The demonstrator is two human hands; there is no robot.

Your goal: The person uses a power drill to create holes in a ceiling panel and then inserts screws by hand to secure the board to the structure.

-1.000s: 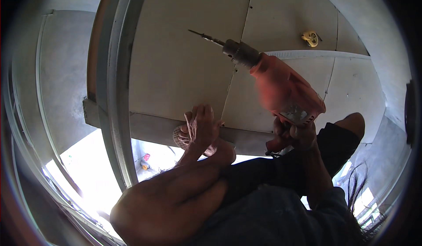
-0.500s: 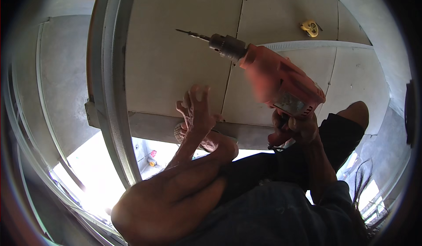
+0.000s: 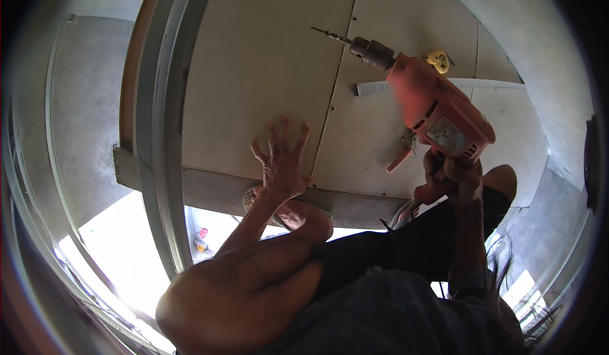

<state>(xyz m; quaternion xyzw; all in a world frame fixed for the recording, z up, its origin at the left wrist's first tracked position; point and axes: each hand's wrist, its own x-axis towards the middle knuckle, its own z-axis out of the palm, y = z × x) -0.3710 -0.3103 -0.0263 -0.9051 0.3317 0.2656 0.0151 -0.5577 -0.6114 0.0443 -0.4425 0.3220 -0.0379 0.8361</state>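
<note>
A red power drill point(image 3: 438, 104) is in my right hand point(image 3: 458, 180), whose fingers wrap round its handle. From its dark chuck point(image 3: 371, 53) a thin bit point(image 3: 331, 36) points up and left over the panels. My left hand point(image 3: 283, 161) is open, fingers spread, over the near part of a pale flat panel point(image 3: 254, 69); it appears to rest there and holds nothing. Just left of the drill's handle lies a hand tool with an orange-red handle point(image 3: 399, 159), its other end partly hidden by the drill.
Beyond the drill lies a yellow tape measure point(image 3: 438, 61). A ribbed metal strip point(image 3: 372, 88) runs partly behind the drill. Upright metal channels point(image 3: 166, 101) stand at the left. The panel's near edge point(image 3: 355, 209) drops toward a bright lower area. My sandalled foot point(image 3: 288, 218) is by that edge.
The drill has moved right and slightly away, uncovering the orange-handled tool and the strip's end. My left hand's fingers have straightened and spread.
</note>
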